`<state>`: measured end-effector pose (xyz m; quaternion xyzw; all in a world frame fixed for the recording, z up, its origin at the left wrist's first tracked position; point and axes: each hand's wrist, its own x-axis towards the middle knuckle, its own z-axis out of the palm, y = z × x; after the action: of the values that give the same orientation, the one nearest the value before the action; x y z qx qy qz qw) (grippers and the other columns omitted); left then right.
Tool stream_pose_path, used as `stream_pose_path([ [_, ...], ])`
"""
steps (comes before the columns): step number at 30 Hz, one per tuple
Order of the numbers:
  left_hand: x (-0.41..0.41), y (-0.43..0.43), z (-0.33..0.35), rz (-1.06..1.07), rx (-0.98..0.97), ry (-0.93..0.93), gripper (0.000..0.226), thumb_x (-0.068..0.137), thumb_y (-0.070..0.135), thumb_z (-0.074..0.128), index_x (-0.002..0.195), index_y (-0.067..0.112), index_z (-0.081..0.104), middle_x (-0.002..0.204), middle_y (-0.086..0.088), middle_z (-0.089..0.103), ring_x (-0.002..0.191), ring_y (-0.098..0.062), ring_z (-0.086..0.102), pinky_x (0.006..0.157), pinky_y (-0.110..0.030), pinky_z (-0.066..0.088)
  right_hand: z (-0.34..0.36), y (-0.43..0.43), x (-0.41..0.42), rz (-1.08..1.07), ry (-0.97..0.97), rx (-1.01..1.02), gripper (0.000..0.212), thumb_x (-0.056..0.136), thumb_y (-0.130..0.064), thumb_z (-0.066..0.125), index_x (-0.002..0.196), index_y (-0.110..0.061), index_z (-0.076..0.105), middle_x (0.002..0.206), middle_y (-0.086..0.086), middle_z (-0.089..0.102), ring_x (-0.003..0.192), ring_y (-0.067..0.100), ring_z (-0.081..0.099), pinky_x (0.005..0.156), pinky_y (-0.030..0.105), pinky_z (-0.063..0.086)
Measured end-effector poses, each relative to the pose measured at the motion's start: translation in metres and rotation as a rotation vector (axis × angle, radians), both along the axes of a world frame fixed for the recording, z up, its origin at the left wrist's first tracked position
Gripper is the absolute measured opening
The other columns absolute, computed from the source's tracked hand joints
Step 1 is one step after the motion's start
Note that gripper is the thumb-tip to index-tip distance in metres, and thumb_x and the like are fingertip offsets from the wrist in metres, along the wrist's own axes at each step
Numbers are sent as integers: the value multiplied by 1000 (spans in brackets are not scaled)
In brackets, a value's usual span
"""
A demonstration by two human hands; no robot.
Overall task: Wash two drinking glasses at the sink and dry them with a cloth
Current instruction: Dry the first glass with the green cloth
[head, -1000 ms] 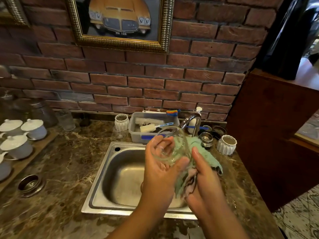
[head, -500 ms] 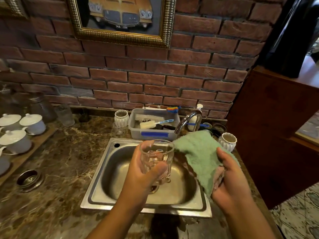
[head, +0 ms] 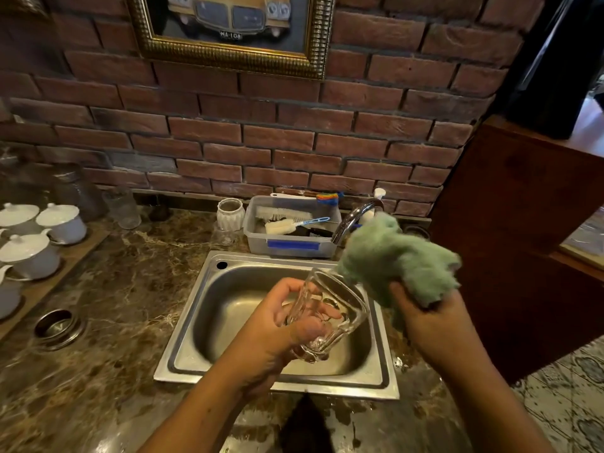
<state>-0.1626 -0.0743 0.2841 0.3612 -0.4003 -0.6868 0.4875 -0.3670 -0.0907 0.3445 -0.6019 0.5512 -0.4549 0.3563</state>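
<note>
My left hand (head: 277,325) grips a clear faceted drinking glass (head: 330,317) over the steel sink (head: 183,358), with the glass tilted so its mouth points up and to the right. My right hand (head: 428,322) holds a bunched green cloth (head: 392,256) just right of the glass rim, apart from the glass or barely touching it. A second clear glass (head: 122,207) stands on the counter at the back left, near the wall. The curved tap (head: 351,220) rises behind the cloth.
A grey plastic tub (head: 294,245) with brushes sits behind the sink. A white ribbed cup (head: 230,212) stands left of it. White lidded cups (head: 60,220) sit on a wooden tray at the left. A round metal drain cover (head: 58,325) lies on the marble counter.
The cloth has come out of the glass and moved right and up with my right hand. My left hand has lowered the glass over the sink and tilted it toward the cloth.
</note>
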Motion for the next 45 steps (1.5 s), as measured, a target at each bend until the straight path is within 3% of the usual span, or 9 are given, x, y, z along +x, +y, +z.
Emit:
stream_pose_path([
  [4, -3, 4, 7, 60, 111, 148, 65, 60, 49, 92, 115, 20, 72, 112, -17, 74, 87, -30, 73, 56, -38, 60, 8, -7, 9, 517, 326, -68, 55, 87, 10, 61, 122, -32, 61, 121, -28, 64, 114, -18, 53, 94, 8, 45],
  [11, -6, 10, 24, 209, 185, 111, 45, 82, 45, 62, 113, 14, 68, 90, -9, 77, 68, -19, 73, 48, -24, 46, -17, -7, 16, 577, 323, -159, 81, 80, 13, 56, 143, -37, 46, 138, -22, 53, 129, 3, 49, 98, 24, 49],
  [15, -2, 7, 24, 227, 128, 10, 45, 83, 44, 64, 111, 9, 63, 84, -5, 73, 62, -15, 67, 42, -22, 41, -23, -6, 16, 601, 208, -14, 40, 93, -23, 58, 108, -60, 59, 99, -14, 69, 87, 7, 66, 76, 35, 57],
  [17, 0, 4, 22, 232, 91, -56, 42, 82, 48, 69, 104, 13, 65, 84, -6, 71, 61, -14, 62, 39, -21, 38, -21, -4, 20, 605, 81, 109, 22, 93, -38, 60, 104, -57, 64, 109, 9, 71, 100, 29, 66, 88, 48, 54],
  [21, 6, -1, 21, 193, 23, -169, 34, 82, 51, 72, 90, 18, 69, 75, -2, 66, 56, -10, 59, 36, -22, 36, -24, -2, 26, 663, 26, 240, 20, 92, -32, 59, 100, -47, 68, 89, -25, 73, 83, -8, 67, 71, 8, 49],
  [29, 17, -9, 14, 247, -500, -764, 34, 81, 58, 59, 108, 38, 69, 104, 19, 68, 101, -6, 65, 76, -16, 54, -38, 3, 40, 570, -634, 505, 38, 91, -11, 64, 126, 0, 57, 105, 15, 75, 97, 25, 73, 81, 36, 59],
  [34, 2, -9, 20, 355, -325, -523, 26, 92, 48, 48, 92, 31, 67, 83, 8, 67, 71, -7, 62, 53, -23, 47, -45, 16, 40, 446, -193, 93, 13, 89, -32, 69, 100, -39, 70, 92, -19, 72, 82, -4, 67, 69, 12, 52],
  [39, -8, -10, 43, 235, 306, -149, 31, 101, 37, 53, 91, 14, 71, 69, -5, 69, 55, -16, 61, 40, -20, 34, -45, 12, 34, 476, 562, -490, 37, 97, -54, 45, 114, -31, 67, 108, -26, 67, 110, -8, 57, 93, 9, 47],
  [45, -18, -4, 33, 573, -238, -337, 29, 101, 19, 51, 84, 13, 74, 74, -1, 72, 72, -18, 69, 53, -25, 50, -32, 34, 51, 359, -362, 174, 28, 76, -40, 71, 102, -31, 71, 97, -11, 76, 89, 8, 69, 76, 20, 55],
])
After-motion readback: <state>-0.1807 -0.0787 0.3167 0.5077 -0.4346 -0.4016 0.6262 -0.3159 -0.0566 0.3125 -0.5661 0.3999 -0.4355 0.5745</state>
